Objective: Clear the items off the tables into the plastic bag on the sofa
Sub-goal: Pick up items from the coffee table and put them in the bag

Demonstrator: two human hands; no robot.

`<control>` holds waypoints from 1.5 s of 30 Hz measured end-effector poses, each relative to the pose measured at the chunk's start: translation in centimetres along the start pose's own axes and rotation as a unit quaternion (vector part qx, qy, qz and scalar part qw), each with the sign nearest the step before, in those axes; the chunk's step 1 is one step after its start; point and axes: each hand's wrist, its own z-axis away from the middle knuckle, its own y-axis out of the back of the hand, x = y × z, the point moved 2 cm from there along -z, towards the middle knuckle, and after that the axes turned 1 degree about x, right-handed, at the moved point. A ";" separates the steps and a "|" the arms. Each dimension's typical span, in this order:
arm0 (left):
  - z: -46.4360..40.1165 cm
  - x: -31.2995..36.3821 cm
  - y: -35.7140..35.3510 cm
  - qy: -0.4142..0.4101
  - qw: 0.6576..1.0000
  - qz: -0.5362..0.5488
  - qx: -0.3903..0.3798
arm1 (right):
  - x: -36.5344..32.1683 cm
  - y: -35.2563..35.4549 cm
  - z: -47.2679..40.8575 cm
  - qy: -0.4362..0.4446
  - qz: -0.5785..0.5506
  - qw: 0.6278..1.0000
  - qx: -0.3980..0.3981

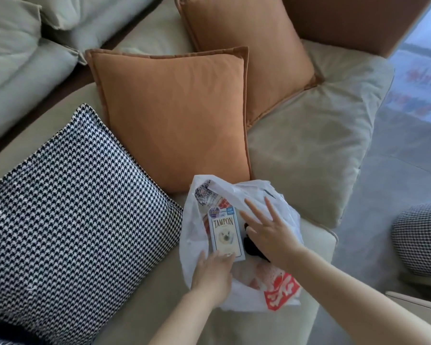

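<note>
Leftmost, a houndstooth cushion leans on the sofa. Beside it, the left hand pinches a tampon box inside the plastic bag; the right hand, fingers spread, presses the bag's rim.

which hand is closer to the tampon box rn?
Left. The left hand touches the near end of the tampon box in the plastic bag; the right hand is spread open beside it, on the bag's right side.

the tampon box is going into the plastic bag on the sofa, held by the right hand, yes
Not quite: the head view shows the left hand holding the tampon box at the plastic bag on the sofa. The right hand rests open on the bag.
</note>
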 end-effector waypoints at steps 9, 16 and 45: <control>1.6 -1.1 -0.2 0.003 0.990 -0.088 -0.109 | 6.8 -0.3 1.7 -0.200 -0.020 0.977 -0.068; 4.1 -0.9 2.9 0.092 0.990 0.089 -0.055 | 7.3 0.1 4.1 -0.339 -0.338 0.876 -0.055; 17.1 19.5 -4.0 -0.176 0.979 0.013 -0.101 | -15.7 -5.7 36.2 -0.592 -0.617 0.512 0.079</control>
